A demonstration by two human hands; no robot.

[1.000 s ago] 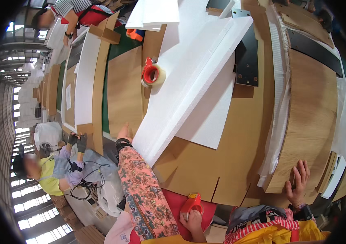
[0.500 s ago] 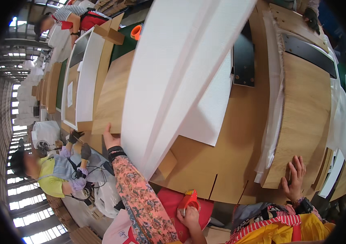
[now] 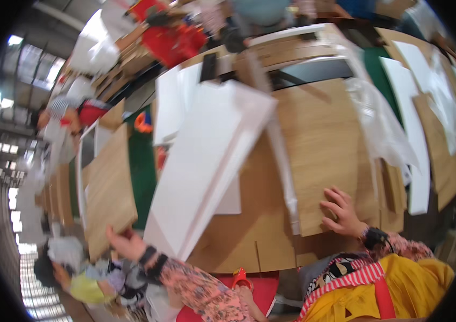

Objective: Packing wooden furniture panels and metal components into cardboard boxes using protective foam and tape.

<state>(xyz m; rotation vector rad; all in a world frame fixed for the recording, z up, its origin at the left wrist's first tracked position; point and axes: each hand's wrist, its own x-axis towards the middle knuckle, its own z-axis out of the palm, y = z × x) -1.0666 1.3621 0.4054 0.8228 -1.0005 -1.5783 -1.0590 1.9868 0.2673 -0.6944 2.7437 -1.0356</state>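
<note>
Left hand (image 3: 123,241) at 8 o'clock gripping white board (image 3: 206,166) end, right hand (image 3: 341,212) at 4 o'clock spread flat on wood panel (image 3: 324,145), desk (image 3: 249,241) beneath

I see through one head camera, looking steeply down, tilted, close over the table (image 3: 324,134); forearms enter from the lower edge.

We're looking at a factory or packing workshop floor. Wood-grain panels (image 3: 324,145) and white boards (image 3: 206,161) lie stacked across a long desk (image 3: 249,236), with clear plastic wrap (image 3: 383,129) and an orange tape roll (image 3: 143,122) on it. High industrial windows (image 3: 2,107) run along the left, and other workers stand nearby.
</note>
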